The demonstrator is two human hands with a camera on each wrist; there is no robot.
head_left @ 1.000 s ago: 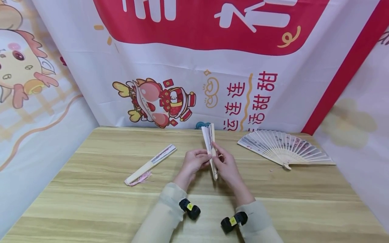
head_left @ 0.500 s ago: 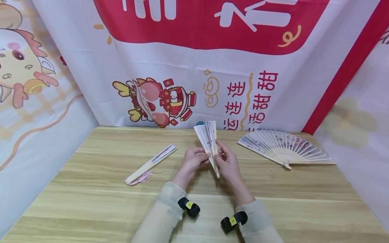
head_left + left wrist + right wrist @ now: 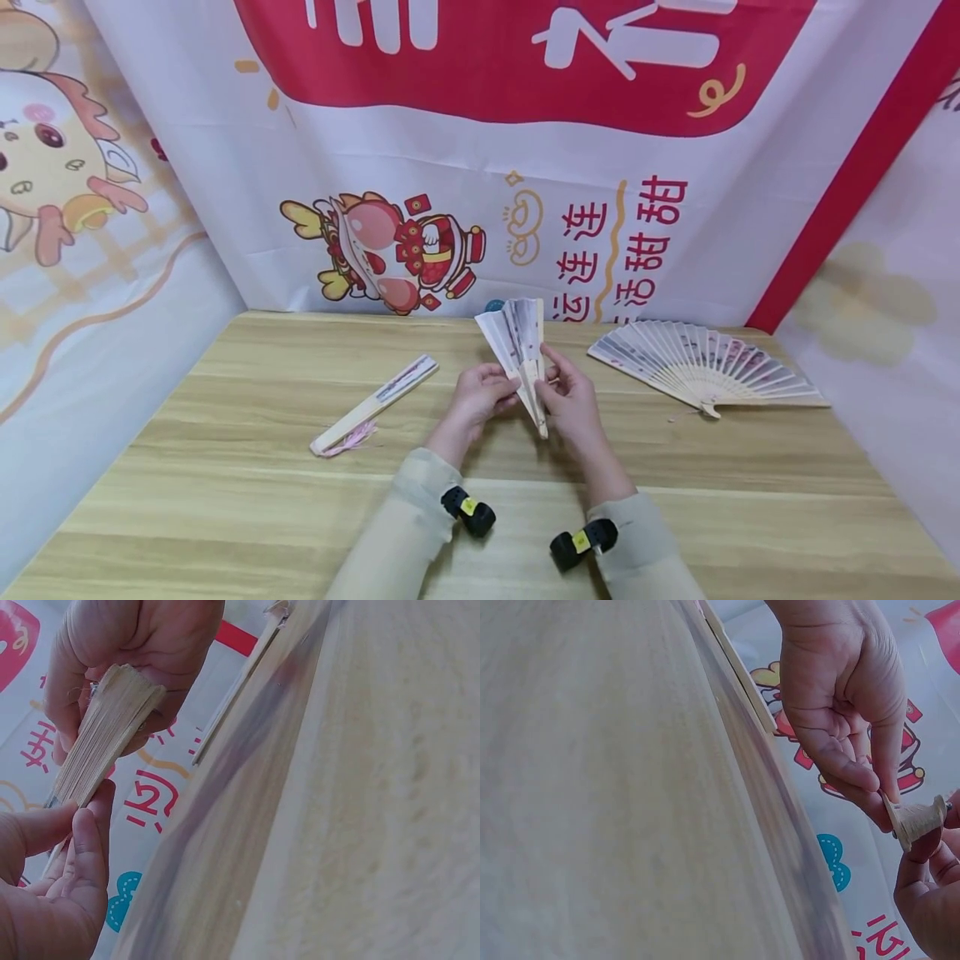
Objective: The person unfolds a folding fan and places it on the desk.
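A partly spread folding fan (image 3: 517, 333) with pale ribs and a printed grey-white leaf stands upright between both hands above the table. My left hand (image 3: 480, 398) pinches its left outer rib between thumb and fingers. On the opposite side my right hand (image 3: 568, 404) grips the right outer rib. In the left wrist view the stacked ribs (image 3: 109, 731) show edge-on between the two hands. The right wrist view has the fan's narrow end (image 3: 916, 821) between the fingertips of both hands.
A closed folding fan (image 3: 375, 404) with a pink tassel (image 3: 352, 437) lies on the wooden table (image 3: 225, 500) at left. At right, a fully spread fan (image 3: 705, 367) lies near the back edge. A printed cloth backdrop (image 3: 450, 150) rises behind the table.
The held fan has spread from a nearly closed bundle to a narrow wedge. My right hand has moved slightly to the right; the left has stayed nearly in place.
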